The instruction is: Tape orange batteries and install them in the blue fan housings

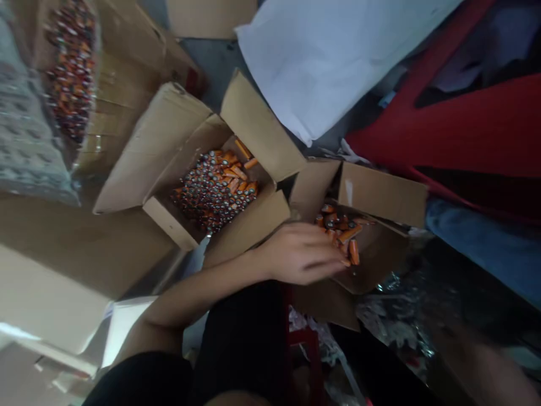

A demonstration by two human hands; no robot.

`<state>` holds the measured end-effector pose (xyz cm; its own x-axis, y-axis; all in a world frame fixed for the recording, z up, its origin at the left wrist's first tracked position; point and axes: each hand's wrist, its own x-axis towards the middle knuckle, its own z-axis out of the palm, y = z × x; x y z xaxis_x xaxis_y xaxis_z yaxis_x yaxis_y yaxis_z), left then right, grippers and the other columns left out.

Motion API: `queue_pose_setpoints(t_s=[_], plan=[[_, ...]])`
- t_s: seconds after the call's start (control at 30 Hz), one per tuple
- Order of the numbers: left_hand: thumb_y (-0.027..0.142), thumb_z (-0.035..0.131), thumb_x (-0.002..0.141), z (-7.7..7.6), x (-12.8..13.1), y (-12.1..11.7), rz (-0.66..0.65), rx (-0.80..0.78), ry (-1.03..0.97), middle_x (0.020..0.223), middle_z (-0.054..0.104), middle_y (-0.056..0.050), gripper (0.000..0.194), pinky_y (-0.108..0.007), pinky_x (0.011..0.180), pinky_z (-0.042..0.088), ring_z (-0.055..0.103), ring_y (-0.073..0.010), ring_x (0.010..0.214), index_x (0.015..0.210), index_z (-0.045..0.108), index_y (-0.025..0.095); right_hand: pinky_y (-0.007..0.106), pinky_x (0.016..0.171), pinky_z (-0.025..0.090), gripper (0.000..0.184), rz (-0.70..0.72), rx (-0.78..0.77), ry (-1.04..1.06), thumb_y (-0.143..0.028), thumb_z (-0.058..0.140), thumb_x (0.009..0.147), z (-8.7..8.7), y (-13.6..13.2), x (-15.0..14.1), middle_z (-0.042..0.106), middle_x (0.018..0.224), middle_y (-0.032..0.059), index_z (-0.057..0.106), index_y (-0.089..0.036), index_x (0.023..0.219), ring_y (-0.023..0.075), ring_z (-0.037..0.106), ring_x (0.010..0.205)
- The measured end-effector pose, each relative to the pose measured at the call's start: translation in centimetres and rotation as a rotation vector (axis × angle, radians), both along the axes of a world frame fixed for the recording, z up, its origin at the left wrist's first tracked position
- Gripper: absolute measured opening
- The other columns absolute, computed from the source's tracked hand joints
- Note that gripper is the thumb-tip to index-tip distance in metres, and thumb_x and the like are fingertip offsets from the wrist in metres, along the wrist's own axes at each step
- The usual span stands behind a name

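Observation:
My left hand [302, 252] reaches from the lower left into a small open cardboard box [382, 194]. Its fingers are stretched out together and lie over a loose heap of orange cylindrical cells [344, 231]. The fingertips touch the cells nearest the box's front wall, and I see nothing gripped in them. To the left stands a larger open cardboard box [253, 127] packed with many orange cells [213, 189], most standing on end with metal tips up. My right hand is out of sight. A dark sleeve and dark trousers fill the bottom of the view.
A bag of more cells [71, 67] leans on stacked cartons at the upper left. A flat carton [63, 265] lies at the left. White sheet [333, 56], red cloth [465, 124] and blue fabric [486, 248] lie at the right, with crumpled foil [393, 316] below the small box.

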<state>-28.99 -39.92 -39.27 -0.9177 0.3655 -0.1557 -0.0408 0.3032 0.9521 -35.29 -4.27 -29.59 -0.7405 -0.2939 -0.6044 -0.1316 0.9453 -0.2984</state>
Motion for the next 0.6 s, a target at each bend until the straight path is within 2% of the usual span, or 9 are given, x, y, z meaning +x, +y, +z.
queue_pose_setpoints(t_s=[0.1, 0.17, 0.23, 0.3, 0.37, 0.43, 0.5, 0.53, 0.6], plan=[[0.04, 0.038, 0.11, -2.0, 3.4, -7.5, 0.64, -0.344, -0.222, 0.107, 0.077, -0.009, 0.038, -0.039, 0.095, 0.058, 0.071, -0.0217, 0.101, 0.114, 0.072, 0.023, 0.041, 0.062, 0.064, 0.026, 0.033, -0.249, -0.072, -0.052, 0.06, 0.098, -0.4, -7.0, 0.6, 0.083, 0.093, 0.0056, 0.081, -0.036, 0.098, 0.0276, 0.077, 0.073], [0.044, 0.051, 0.105, -5.1, 6.3, -10.9, 0.807, -0.56, -0.333, 0.123, 0.073, -0.015, 0.037, -0.045, 0.107, 0.054, 0.068, -0.027, 0.118, 0.127, 0.066, 0.018, 0.045, 0.087, 0.065, 0.025, 0.094, -0.472, -0.136, -0.04, 0.059, 0.104, -1.6, -14.8, 0.4, 0.082, 0.113, 0.0069, 0.078, -0.036, 0.119, 0.0291, 0.078, 0.098], [0.048, 0.066, 0.094, -8.4, 9.5, -12.2, 0.822, -0.749, -0.424, 0.148, 0.059, -0.023, 0.062, -0.054, 0.122, 0.041, 0.052, -0.0352, 0.143, 0.144, 0.055, 0.013, 0.05, 0.104, 0.059, 0.031, 0.305, -0.632, -0.192, -0.033, 0.055, 0.106, -4.1, -23.9, -0.4, 0.078, 0.127, 0.0107, 0.073, -0.03, 0.132, 0.0311, 0.073, 0.117], [0.051, 0.07, 0.09, -10.9, 12.7, -12.0, 0.855, -0.858, -0.531, 0.165, 0.039, -0.028, 0.084, -0.06, 0.128, 0.03, 0.033, -0.0414, 0.157, 0.157, 0.041, 0.01, 0.055, 0.112, 0.052, 0.036, 0.576, -0.495, -0.272, -0.024, 0.057, 0.103, -7.6, -32.6, -1.2, 0.071, 0.141, 0.0158, 0.069, -0.023, 0.138, 0.0348, 0.065, 0.129], [0.049, 0.064, 0.093, -12.3, 15.3, -11.2, 0.953, -0.897, -0.635, 0.171, 0.028, -0.03, 0.085, -0.064, 0.128, 0.027, 0.024, -0.043, 0.161, 0.162, 0.033, 0.009, 0.059, 0.113, 0.049, 0.046, 0.738, -0.226, -0.322, -0.024, 0.068, 0.098, -11.6, -39.2, -1.2, 0.066, 0.146, 0.0225, 0.063, -0.015, 0.143, 0.0392, 0.061, 0.134], [0.045, 0.056, 0.097, -12.8, 16.9, -10.5, 1.053, -0.914, -0.712, 0.171, 0.027, -0.031, 0.079, -0.065, 0.128, 0.026, 0.022, -0.0428, 0.162, 0.163, 0.032, 0.008, 0.06, 0.116, 0.046, 0.08, 0.781, 0.047, -0.41, -0.037, 0.083, 0.089, -15.3, -42.6, 0.0, 0.054, 0.156, 0.0295, 0.049, -0.009, 0.156, 0.0432, 0.053, 0.143], [0.045, 0.053, 0.098, -13.0, 17.5, -10.3, 1.044, -0.921, -0.717, 0.171, 0.028, -0.03, 0.076, -0.064, 0.129, 0.025, 0.022, -0.0426, 0.162, 0.162, 0.036, 0.007, 0.058, 0.115, 0.048, 0.107, 0.781, 0.155, -0.45, -0.047, 0.091, 0.08, -18.3, -43.4, 1.8, 0.039, 0.167, 0.0295, 0.036, -0.012, 0.165, 0.0444, 0.044, 0.15], [0.047, 0.054, 0.098, -13.0, 17.5, -10.3, 0.991, -0.914, -0.687, 0.171, 0.029, -0.029, 0.075, -0.063, 0.13, 0.024, 0.021, -0.0424, 0.163, 0.161, 0.039, 0.008, 0.057, 0.113, 0.05, 0.11, 0.781, 0.161, -0.438, -0.048, 0.092, 0.079, -19.3, -43.2, 2.8, 0.034, 0.171, 0.0279, 0.034, -0.015, 0.167, 0.0444, 0.041, 0.152], [0.049, 0.057, 0.097, -13.2, 17.1, -10.4, 0.841, -0.873, -0.596, 0.172, 0.032, -0.024, 0.072, -0.061, 0.131, 0.023, 0.02, -0.041, 0.163, 0.158, 0.047, 0.013, 0.056, 0.108, 0.055, 0.101, 0.793, 0.127, -0.378, -0.044, 0.088, 0.083, -20.7, -42.3, 4.2, 0.029, 0.174, 0.0256, 0.035, -0.02, 0.166, 0.044, 0.04, 0.153]])
